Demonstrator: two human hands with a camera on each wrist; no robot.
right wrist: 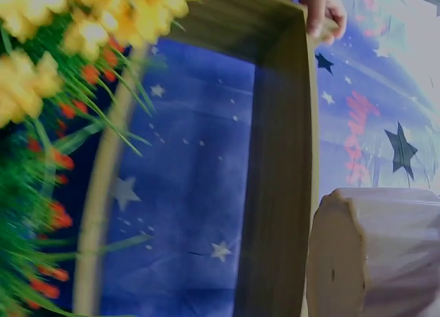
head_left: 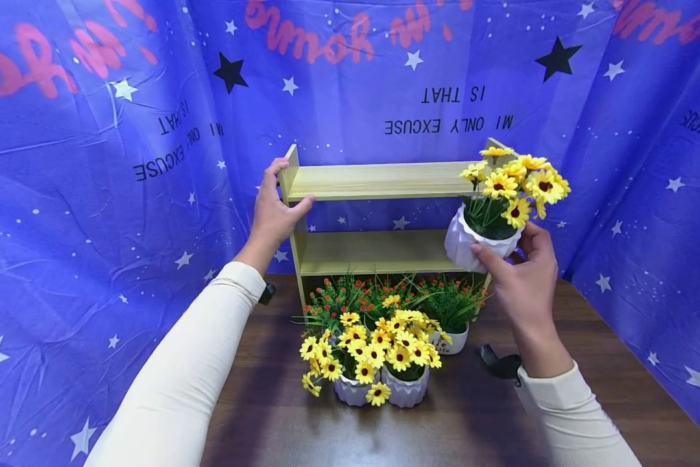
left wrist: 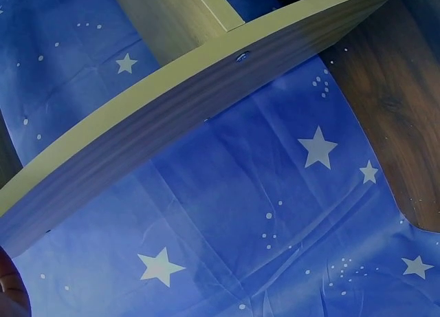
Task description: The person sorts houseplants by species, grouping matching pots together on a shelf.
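My right hand (head_left: 527,279) grips a white ribbed flowerpot (head_left: 472,246) of yellow artificial flowers (head_left: 516,185), raised before the right end of the wooden shelf rack (head_left: 379,253). In the right wrist view the pot's underside (right wrist: 333,262) shows at lower right. My left hand (head_left: 275,211) holds the top of the rack's left side panel (head_left: 292,170), its thumb at the top board's front edge. Along the left wrist view runs that panel's outer face (left wrist: 172,114), a fingertip (left wrist: 12,286) at the corner.
Two more white pots (head_left: 407,387) of yellow flowers stand on the dark wooden table (head_left: 268,421) before the rack. Behind them several red-flowered green plants (head_left: 451,301) sit at its foot, one in a white pot (head_left: 458,341). Blue star-printed cloth (head_left: 350,110) hangs around the back and sides.
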